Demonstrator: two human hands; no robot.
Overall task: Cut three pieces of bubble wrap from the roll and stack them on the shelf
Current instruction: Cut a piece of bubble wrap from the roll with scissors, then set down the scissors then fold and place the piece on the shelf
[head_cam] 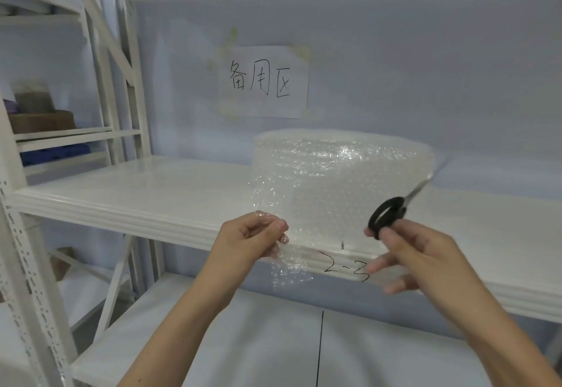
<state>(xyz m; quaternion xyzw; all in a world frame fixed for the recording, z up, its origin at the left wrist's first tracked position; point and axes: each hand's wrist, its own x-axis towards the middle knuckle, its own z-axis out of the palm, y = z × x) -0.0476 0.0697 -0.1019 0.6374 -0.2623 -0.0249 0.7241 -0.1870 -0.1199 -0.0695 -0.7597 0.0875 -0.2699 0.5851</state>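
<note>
Simply clear, bubbled wrap (319,204), unrolled.

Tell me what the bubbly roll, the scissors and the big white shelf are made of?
The bubble wrap roll looks like thin clear plastic: see-through, shiny, covered in little air bubbles. The scissors seem to have matte black plastic handles and blades that look like grey metal, though they are blurred. The shelf is probably painted metal: smooth, glossy white, with folded ridges along its front edge.

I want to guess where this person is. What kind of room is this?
Probably a storeroom or small warehouse. There are white metal shelves, a handwritten paper sign taped to the wall, a big bubble wrap roll, and cardboard boxes on the next rack.
</note>
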